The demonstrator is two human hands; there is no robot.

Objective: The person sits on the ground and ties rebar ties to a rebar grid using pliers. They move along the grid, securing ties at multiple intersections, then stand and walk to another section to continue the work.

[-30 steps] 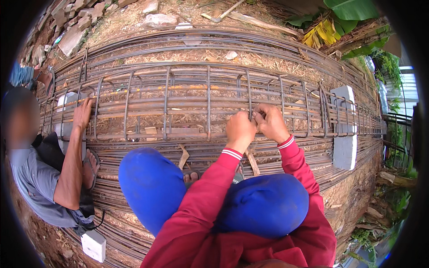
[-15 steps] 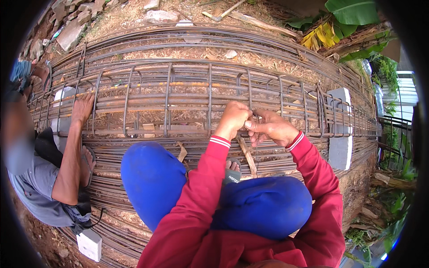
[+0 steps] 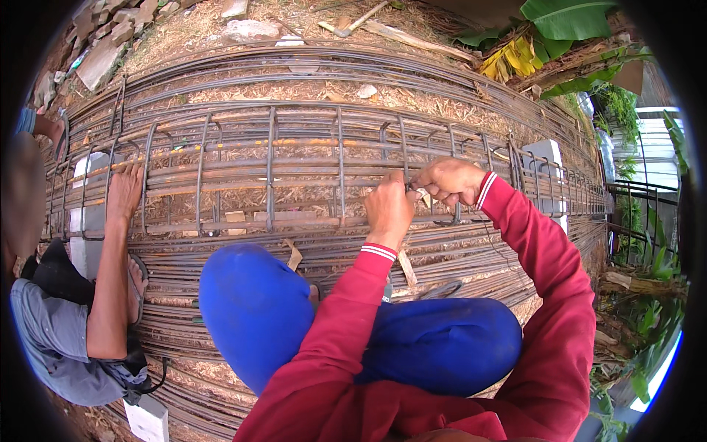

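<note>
A long rebar cage (image 3: 305,172) of rusty bars and square stirrups runs across in front of me. Both my hands are at its near side, beside a stirrup (image 3: 403,140) right of the middle. My left hand (image 3: 390,210) is closed, thumb and forefinger pinched at the stirrup; what lies between them is hidden. Close against it, my right hand (image 3: 451,182) has its fingers curled in a pinch. Thin tie wire (image 3: 492,234) trails down from the right hand toward my sleeve.
At left a co-worker's hand (image 3: 125,193) rests on the cage. Pale blocks (image 3: 546,166) support the cage's right part and its left. Loose rebar (image 3: 199,291) lies on the near and far sides. Rubble (image 3: 99,62) and banana leaves (image 3: 567,26) are beyond.
My right hand has risen and turned, its fingers curling in from a looser pose. My left hand has shifted slightly right and down. The wire trailing by my right sleeve now shows.
</note>
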